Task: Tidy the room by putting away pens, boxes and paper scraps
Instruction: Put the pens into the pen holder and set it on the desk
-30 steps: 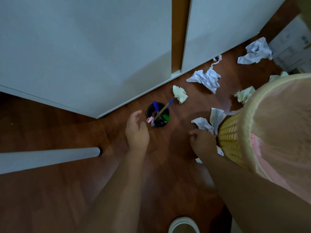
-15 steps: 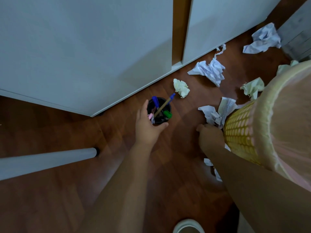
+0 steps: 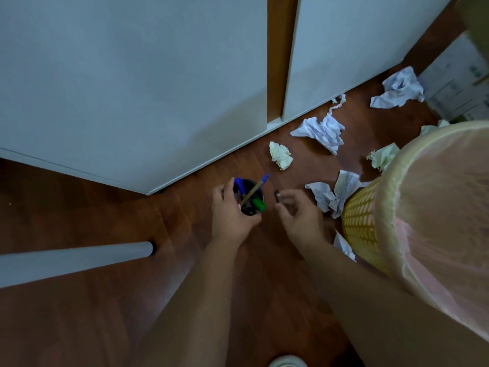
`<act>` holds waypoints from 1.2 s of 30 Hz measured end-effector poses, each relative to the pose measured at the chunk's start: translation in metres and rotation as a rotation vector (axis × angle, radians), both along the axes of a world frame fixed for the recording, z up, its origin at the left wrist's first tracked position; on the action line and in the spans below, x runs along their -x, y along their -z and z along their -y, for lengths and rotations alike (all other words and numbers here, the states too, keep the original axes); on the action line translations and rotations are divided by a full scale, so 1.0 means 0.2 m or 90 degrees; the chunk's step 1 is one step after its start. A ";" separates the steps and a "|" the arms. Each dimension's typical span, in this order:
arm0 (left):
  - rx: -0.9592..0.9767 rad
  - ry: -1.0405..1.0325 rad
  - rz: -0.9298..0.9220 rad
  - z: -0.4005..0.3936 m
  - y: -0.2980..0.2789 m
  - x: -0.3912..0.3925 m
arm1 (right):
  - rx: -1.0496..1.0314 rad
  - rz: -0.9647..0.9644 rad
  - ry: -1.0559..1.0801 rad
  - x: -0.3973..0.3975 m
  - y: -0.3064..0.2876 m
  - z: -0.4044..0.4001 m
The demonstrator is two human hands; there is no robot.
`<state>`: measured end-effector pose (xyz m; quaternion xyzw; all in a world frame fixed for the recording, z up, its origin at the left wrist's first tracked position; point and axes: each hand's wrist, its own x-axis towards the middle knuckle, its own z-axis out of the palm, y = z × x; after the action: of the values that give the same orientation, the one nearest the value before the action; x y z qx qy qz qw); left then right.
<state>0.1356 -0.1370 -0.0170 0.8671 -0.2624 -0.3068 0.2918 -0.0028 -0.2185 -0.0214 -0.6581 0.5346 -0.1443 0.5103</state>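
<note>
Seen from above, on a dark wood floor [image 3: 92, 313]: the left hand [image 3: 232, 215] wraps around a black pen cup [image 3: 250, 198] holding blue and green pens, likely to lift it. Just right, the right hand [image 3: 299, 215] hovers half-curled, empty (fingers slightly blurred). Crumpled paper scraps [image 3: 321, 133] lie beyond, near a yellow wastebasket [image 3: 362, 221].

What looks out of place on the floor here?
Crumpled paper scraps lie scattered on the wood floor beside the yellow bin, not in it. The pen cup sits on the floor too.
</note>
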 end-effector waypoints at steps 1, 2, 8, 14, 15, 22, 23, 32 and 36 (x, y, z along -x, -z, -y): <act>-0.007 0.007 -0.003 -0.01 -0.03 0.01 | 0.011 0.026 -0.019 -0.02 -0.05 -0.01; -0.008 0.017 -0.002 -0.02 -0.08 0.03 | 0.038 0.032 -0.050 -0.03 -0.11 -0.01; 0.020 0.083 -0.010 -0.10 -0.39 0.07 | 0.122 0.024 -0.130 0.04 -0.41 0.00; 0.072 0.151 0.036 -0.19 -0.81 0.11 | 0.178 0.071 -0.146 0.12 -0.86 -0.03; 0.074 0.162 0.044 -0.20 -0.88 0.12 | 0.217 0.066 -0.176 0.11 -0.93 -0.04; 0.127 0.167 0.056 -0.35 -1.36 0.19 | 0.424 0.034 -0.310 0.11 -1.45 -0.13; 0.136 0.160 0.050 -0.38 -1.42 0.20 | 0.425 0.053 -0.296 0.12 -1.50 -0.15; 0.229 0.102 0.027 -0.68 -2.14 0.26 | 0.196 0.197 -0.200 0.26 -2.01 -0.37; 0.257 0.104 0.052 -0.87 -2.48 0.32 | 0.159 0.160 -0.376 0.28 -2.18 -0.56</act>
<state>0.0709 0.0372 0.4795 0.7787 -0.3997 -0.2352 0.4225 -0.0582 -0.1061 0.4148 -0.8190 0.2317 -0.1346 0.5074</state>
